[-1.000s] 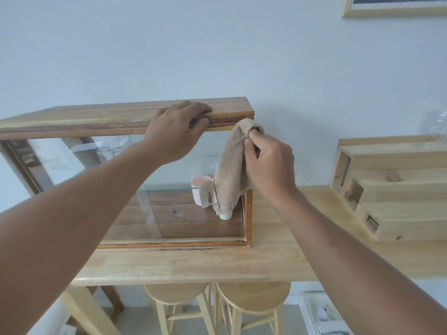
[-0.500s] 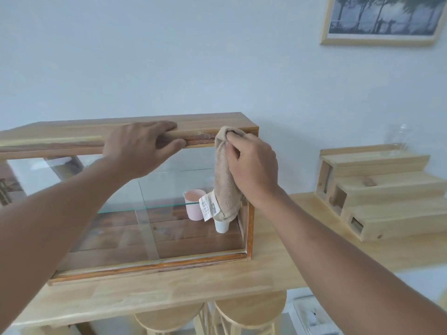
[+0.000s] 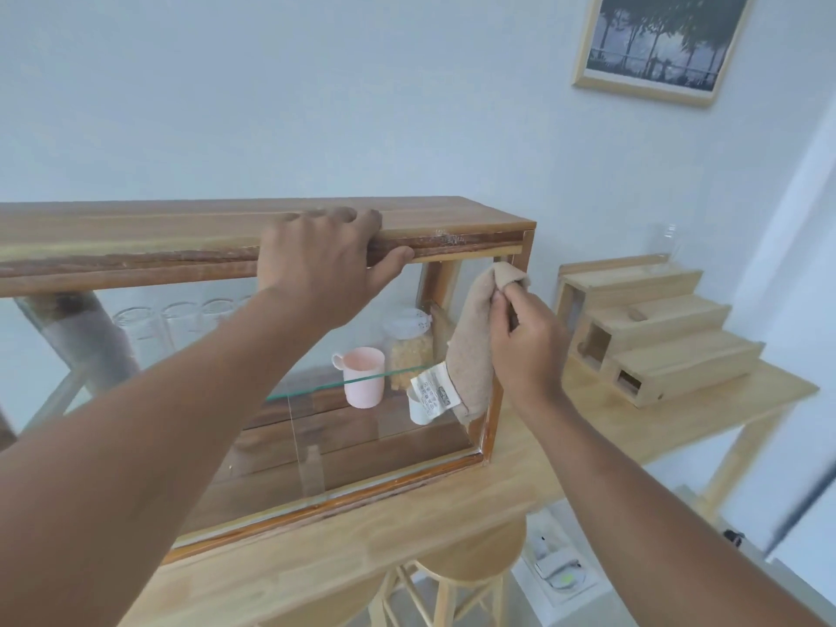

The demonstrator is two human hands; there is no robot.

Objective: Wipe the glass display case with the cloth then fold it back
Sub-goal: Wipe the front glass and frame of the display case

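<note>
Wiping stage: the left hand (image 3: 323, 269) clamps the wooden top rail of the glass display case (image 3: 375, 445) on the table (image 3: 344, 563), fingers over, thumb under, apparently to steady it. The right hand (image 3: 524, 350) pinches the beige cloth (image 3: 472, 350) between thumb and fingertips at the pane's upper right corner — the rest hangs against the glass, folding still to come

Pale wall (image 3: 316, 83), framed picture (image 3: 658, 40), wooden table (image 3: 407, 531), stools (image 3: 470, 563).
</note>
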